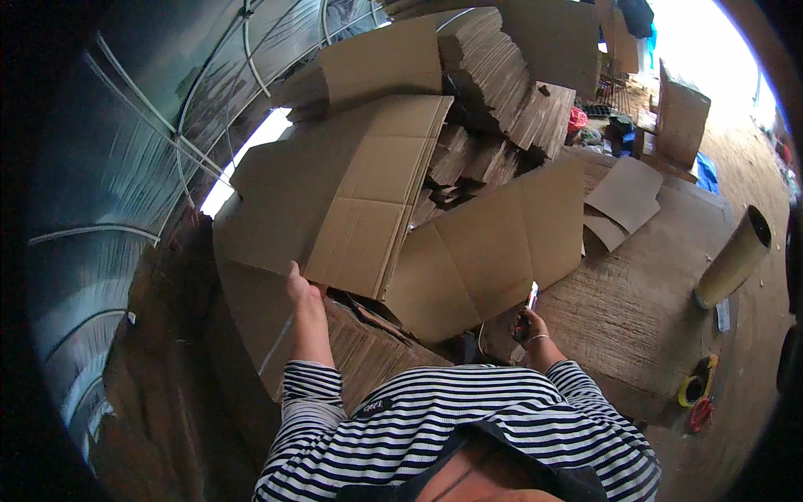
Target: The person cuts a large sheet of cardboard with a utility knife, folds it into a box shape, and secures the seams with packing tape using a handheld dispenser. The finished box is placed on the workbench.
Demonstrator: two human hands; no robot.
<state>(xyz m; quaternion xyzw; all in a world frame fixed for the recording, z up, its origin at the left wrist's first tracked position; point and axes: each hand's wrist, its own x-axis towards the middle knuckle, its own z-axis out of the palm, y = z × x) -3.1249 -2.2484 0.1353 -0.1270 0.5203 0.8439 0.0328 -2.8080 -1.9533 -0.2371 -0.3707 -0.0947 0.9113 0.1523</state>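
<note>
My left hand [304, 284] is at the near left corner of a folded cardboard sheet [373, 176], its thumb up along the edge and its other fingers partly hidden beneath. This sheet has several creases and lies slanted over other cardboard. My right hand [532, 325] is closed around a box cutter [534, 294] with a dark handle and a light tip pointing away from me. Just beyond the cutter, a creased cardboard flap [493, 243] stretches to the right. Under my left forearm lies a stack of cardboard [368, 351] with its layered edges showing.
Tall piles of flattened cardboard [485, 67] stand at the back. On the right are a wide brown board [644, 293], an upright cardboard tube [736, 255], a yellow tape roll [691, 391] and red-handled scissors [701, 414]. A plastic-sheeted wall with curved poles [176, 138] runs along the left.
</note>
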